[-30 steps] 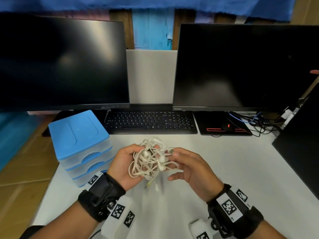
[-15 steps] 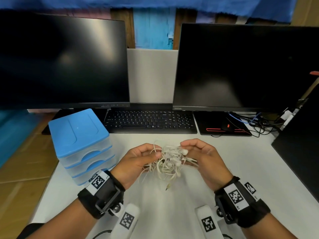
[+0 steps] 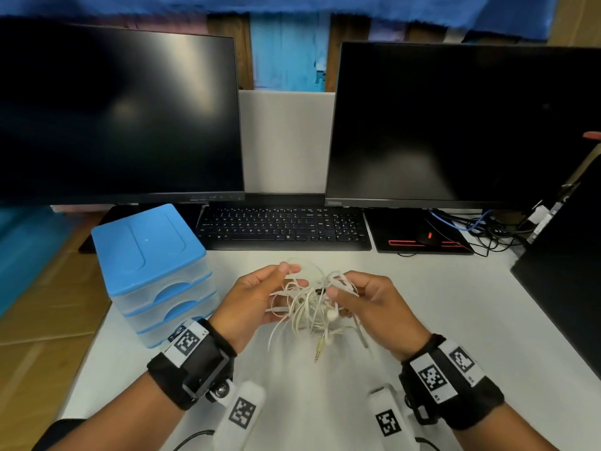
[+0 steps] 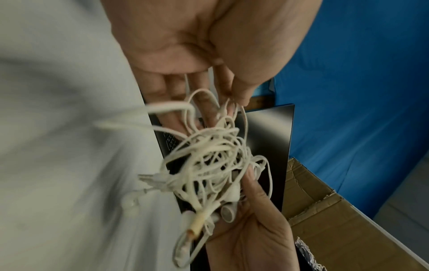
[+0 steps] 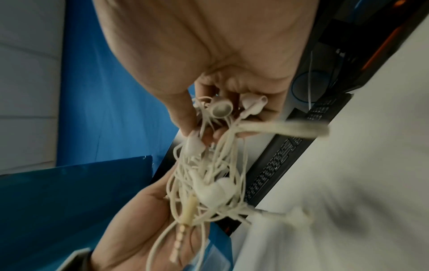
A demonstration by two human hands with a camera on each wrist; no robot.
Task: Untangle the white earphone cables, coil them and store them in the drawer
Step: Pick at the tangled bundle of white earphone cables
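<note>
Two hands held one knotted bundle of white earphone cables (image 3: 309, 307) between them, above the near middle of the white desk (image 3: 439, 320) and clear of its surface. The left hand (image 3: 250, 301) lay to the bundle's left, thumb and forefinger pinching a loop at its top. The right hand (image 3: 374, 304) lay to its right, fingers curled round two earbuds and several strands. The knot's bulk hung downward, a gold jack plug (image 3: 318, 348) dangling at the bottom toward the near edge. So the tangle's long axis ran roughly vertical while the hands faced each other across it; each was equally near. Drawing them apart sideways would probably be the way to loosen it. The blue-topped translucent plastic drawer unit (image 3: 153, 271) stood near the left edge, nearer the left hand, its drawers closed.
</note>
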